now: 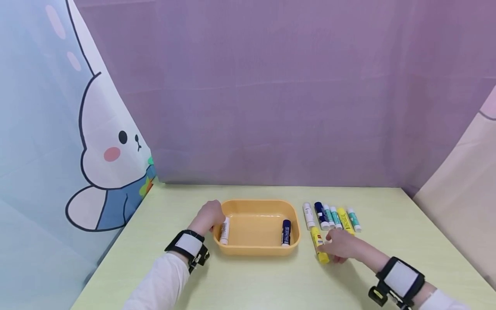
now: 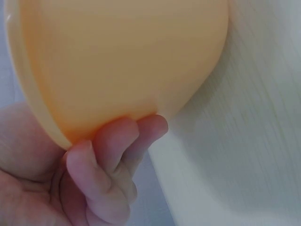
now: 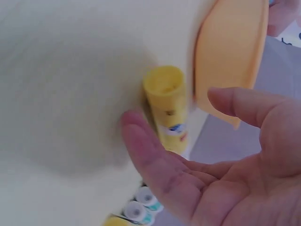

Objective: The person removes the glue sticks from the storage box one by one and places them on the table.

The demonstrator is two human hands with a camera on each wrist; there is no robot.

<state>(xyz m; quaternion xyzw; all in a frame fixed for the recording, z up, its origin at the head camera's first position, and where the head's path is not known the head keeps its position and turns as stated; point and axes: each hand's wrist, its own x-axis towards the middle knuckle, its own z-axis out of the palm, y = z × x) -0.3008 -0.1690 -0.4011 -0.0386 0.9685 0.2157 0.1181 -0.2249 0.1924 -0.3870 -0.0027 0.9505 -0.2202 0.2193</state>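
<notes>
At the left end of an orange plastic tray point(image 1: 253, 250), my left hand point(image 1: 209, 214) grips the rim, its fingertips pressed to the outer wall point(image 2: 131, 70) in the left wrist view. Inside the tray lie a white glue stick point(image 1: 224, 231) at the left and a navy glue stick point(image 1: 286, 232) at the right. A yellow glue stick point(image 1: 316, 238) lies on the table just right of the tray. Over it reaches my right hand point(image 1: 342, 245), its thumb point(image 3: 235, 101) and fingers point(image 3: 146, 146) spread apart either side of the stick point(image 3: 167, 106) in the right wrist view.
Behind the right hand, several glue sticks lie in a row: a white one point(image 1: 308, 215), a navy one point(image 1: 320, 215), white-and-teal ones point(image 1: 335, 217) and a yellow one point(image 1: 344, 218). A purple curtain point(image 1: 271, 94) hangs at the table's back edge, with a rabbit-print cloth point(image 1: 112, 137) on the left.
</notes>
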